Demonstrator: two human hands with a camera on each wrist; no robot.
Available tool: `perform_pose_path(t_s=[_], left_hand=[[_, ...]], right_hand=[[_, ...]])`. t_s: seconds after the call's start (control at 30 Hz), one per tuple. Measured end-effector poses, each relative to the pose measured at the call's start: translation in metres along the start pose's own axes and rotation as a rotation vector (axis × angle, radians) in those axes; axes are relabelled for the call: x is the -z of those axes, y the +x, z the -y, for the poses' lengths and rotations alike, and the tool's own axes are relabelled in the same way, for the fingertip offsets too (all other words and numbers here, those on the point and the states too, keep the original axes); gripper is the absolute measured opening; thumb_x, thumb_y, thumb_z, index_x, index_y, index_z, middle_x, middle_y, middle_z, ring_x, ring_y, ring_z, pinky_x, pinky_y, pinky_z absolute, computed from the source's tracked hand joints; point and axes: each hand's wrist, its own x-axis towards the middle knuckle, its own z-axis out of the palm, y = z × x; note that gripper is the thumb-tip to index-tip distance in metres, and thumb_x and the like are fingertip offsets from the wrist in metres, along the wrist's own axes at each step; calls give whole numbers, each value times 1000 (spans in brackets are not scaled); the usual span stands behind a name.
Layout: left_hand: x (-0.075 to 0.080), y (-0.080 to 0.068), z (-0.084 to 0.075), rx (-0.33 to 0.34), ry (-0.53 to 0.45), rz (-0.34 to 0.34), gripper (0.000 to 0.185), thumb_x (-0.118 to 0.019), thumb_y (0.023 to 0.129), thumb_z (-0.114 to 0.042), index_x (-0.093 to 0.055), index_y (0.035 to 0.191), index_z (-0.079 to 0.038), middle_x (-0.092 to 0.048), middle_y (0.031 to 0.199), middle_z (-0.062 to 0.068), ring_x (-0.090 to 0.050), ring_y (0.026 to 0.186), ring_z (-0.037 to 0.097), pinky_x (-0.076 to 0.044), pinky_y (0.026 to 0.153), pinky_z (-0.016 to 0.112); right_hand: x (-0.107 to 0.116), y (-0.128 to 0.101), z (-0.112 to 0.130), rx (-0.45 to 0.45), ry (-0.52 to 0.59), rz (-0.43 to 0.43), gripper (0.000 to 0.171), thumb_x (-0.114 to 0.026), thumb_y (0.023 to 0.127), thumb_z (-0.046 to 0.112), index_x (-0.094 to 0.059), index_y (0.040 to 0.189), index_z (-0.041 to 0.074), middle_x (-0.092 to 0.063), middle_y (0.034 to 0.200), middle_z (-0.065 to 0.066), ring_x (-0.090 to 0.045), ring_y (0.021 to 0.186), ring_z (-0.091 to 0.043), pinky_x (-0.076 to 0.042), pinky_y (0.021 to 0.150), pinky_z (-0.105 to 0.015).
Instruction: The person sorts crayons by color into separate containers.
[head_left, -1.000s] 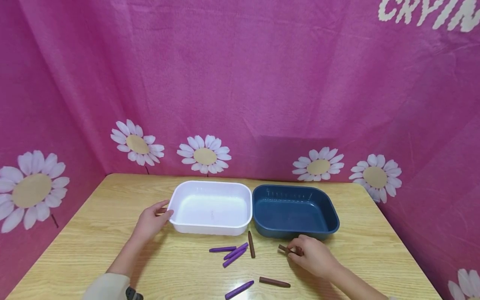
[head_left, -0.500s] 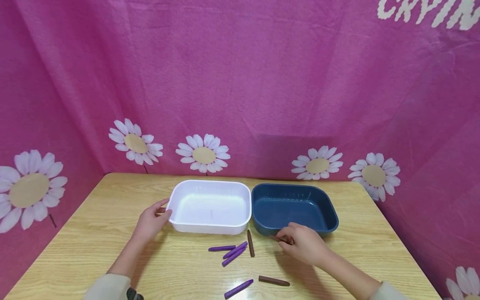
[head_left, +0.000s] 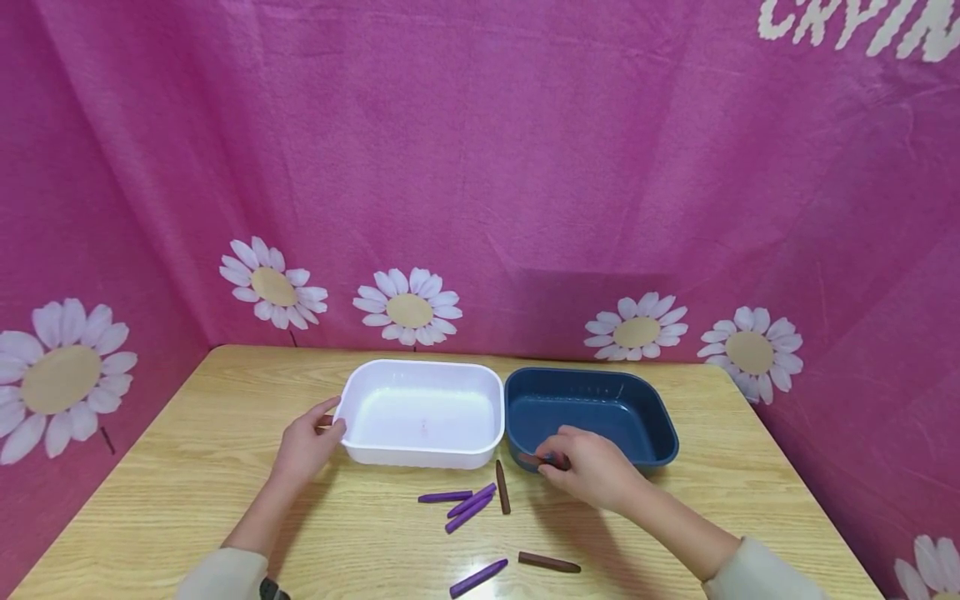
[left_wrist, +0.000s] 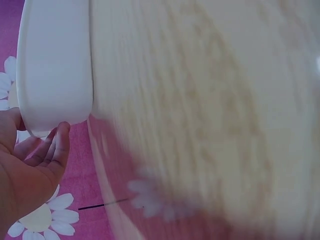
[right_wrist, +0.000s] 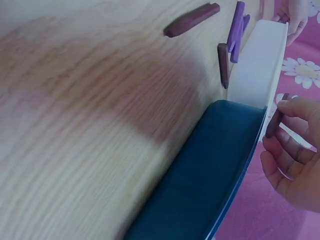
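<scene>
Brown crayon, pinched in the fingers of the right hand, sits at the near rim of the blue tray, at its left front corner; the right wrist view shows the stick upright between thumb and fingertips, just above the tray edge.

Ordered from largest to smallest:

Table: wooden, with a smooth top. A crayon dropped outside the rim would likely roll across it, perhaps off the front edge.

Blue tray: empty as far as the views show, touching the white tray along 1 side. The risk is that the crayon, held right at the lip, tips outward rather than inward if let go too early, or lands in the wrong tray because the 2 walls meet close by.

White tray: steadied by the left hand, whose thumb and fingers are curled against its left end. A push from that hand could shift both trays.

Loose crayons: 3 purple crayons lie bunched beside 1 brown one in front of the trays; nearer the person lie 1 purple and 1 brown. The right forearm passes just above this pair, so a low sweep could scatter them.
</scene>
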Motion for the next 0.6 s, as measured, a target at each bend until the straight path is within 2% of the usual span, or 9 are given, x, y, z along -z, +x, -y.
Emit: perform_pose_path(t_s=[0.23,0.6], left_hand=[[-6,0,1,-15,14,-46,47,-51,90,-17,-47,135,-3,-61,108,22,-61,92,27,-47,66,21],[-8,2,2,-26,37,-50,47,-50,90,-16,-46,135,-2,-61,108,22,-62,90,26,-49,70,25]], right_hand=[[0,13,7,21,17,24,12,-71,81,19,-72,92,15,-49,68,8,-38,58,1,-32,50,-17],[-4,40,24,60,20,32,13,-70,81,19,-72,94,15,-53,70,5,-40,58,-2,-33,51,-17]])
